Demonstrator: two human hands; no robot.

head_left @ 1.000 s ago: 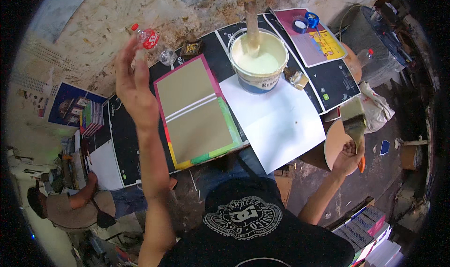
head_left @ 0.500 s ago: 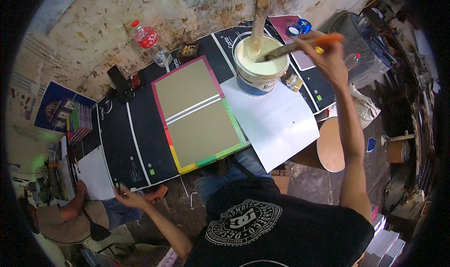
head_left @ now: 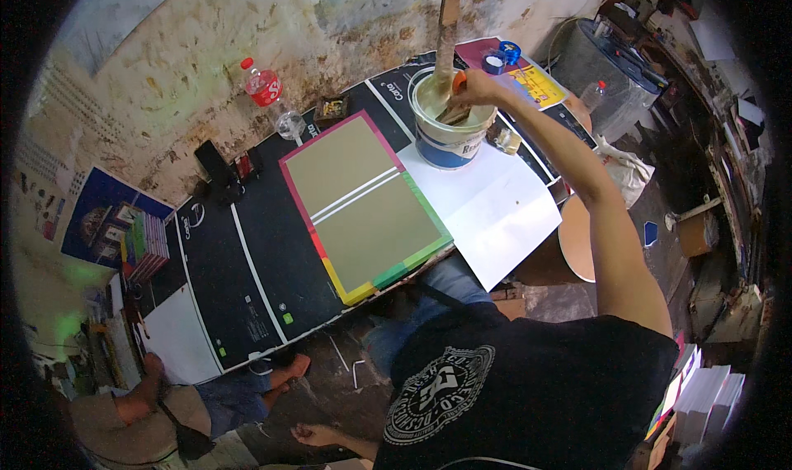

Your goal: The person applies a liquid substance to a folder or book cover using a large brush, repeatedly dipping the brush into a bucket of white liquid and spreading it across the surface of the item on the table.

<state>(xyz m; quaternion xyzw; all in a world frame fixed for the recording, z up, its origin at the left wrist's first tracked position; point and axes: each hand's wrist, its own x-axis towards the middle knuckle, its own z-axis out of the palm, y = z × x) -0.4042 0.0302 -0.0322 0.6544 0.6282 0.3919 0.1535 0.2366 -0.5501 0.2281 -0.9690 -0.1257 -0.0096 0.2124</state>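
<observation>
My right hand [head_left: 483, 89] is closed around an orange-handled paintbrush [head_left: 453, 115], whose bristle end is down inside a white bucket [head_left: 446, 147] of cream-coloured liquid. A long wooden stick [head_left: 448, 29] stands up out of the same bucket. Under the bucket lies a white paper sheet [head_left: 507, 214]. To its left is a flat grey-beige board [head_left: 384, 231] edged with pink, red, yellow and green strips, with two thin white strips across it. My left hand [head_left: 313, 434] hangs low beside my body, off the table, holding nothing visible, fingers loosely bent.
A red-capped plastic bottle [head_left: 268, 95], a small dark tray [head_left: 332, 110] and a black phone-like object [head_left: 213, 163] are along the wall. Blue tape rolls [head_left: 502, 58] lie beyond the bucket. Another person [head_left: 140, 429] sits at the left. A dark drum [head_left: 606, 66] stands at right.
My right hand has moved left and down to the bucket, pushing the brush deeper and steeper into it. My left hand has dropped from the table's front edge toward my body.
</observation>
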